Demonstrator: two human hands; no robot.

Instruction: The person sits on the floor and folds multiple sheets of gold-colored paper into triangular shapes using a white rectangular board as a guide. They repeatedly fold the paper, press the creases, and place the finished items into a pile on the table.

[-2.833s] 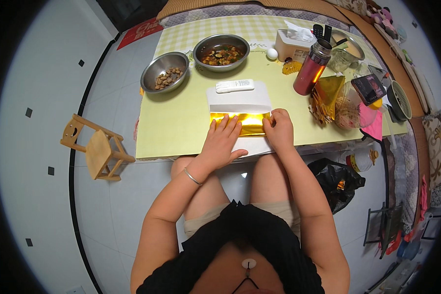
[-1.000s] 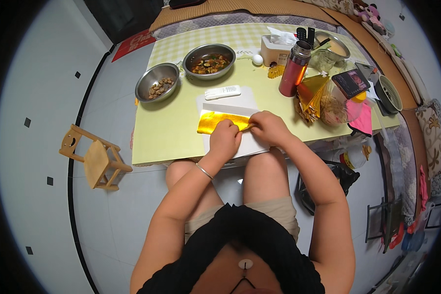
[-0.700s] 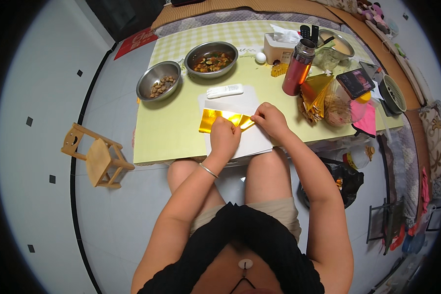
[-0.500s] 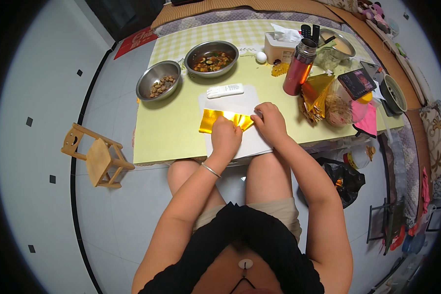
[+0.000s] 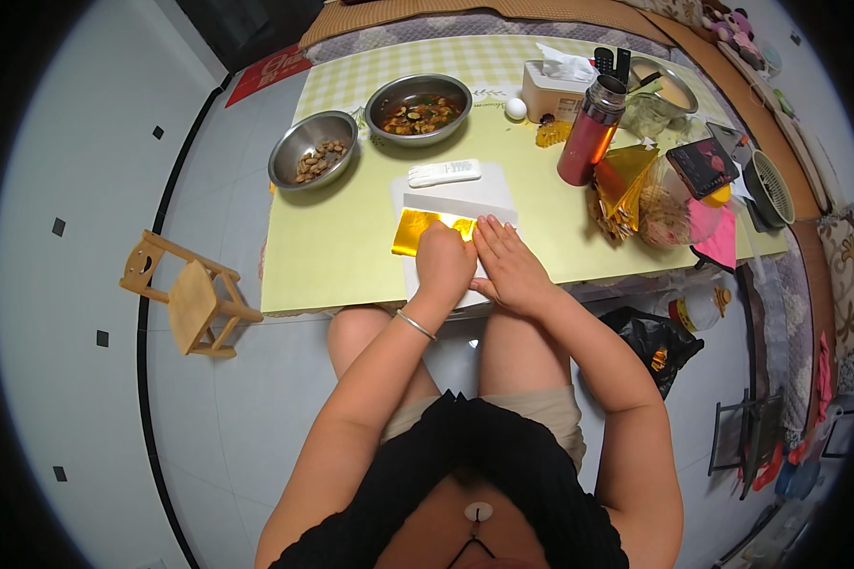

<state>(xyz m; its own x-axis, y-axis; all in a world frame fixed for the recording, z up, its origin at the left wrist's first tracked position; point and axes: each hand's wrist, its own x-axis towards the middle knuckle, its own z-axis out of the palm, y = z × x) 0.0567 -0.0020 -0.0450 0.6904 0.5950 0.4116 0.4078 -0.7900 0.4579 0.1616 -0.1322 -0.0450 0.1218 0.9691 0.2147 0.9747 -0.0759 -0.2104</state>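
A strip of shiny gold foil paper (image 5: 413, 230) lies on white sheets (image 5: 503, 194) near the table's front edge. My left hand (image 5: 444, 261), with a bangle at the wrist, is closed in a fist on the foil's middle; its fingertips are hidden. Against its right side, my right hand (image 5: 510, 261) lies flat with fingers stretched out, covering the foil's right end. Just beyond the foil rests a white, narrow packet (image 5: 444, 172) on the sheets.
Two steel bowls, one with brown nuts (image 5: 314, 150) and one with food in sauce (image 5: 418, 111), stand at the back left. To the right are a red thermos (image 5: 591, 133), folded gold foil pieces (image 5: 624, 185), a phone (image 5: 702, 167) and a tissue box (image 5: 552, 93).
My right hand has gone from curled at the foil's right corner to flat over its right end, beside my left fist. The left fist stays on the foil. The whole view has shifted slightly.
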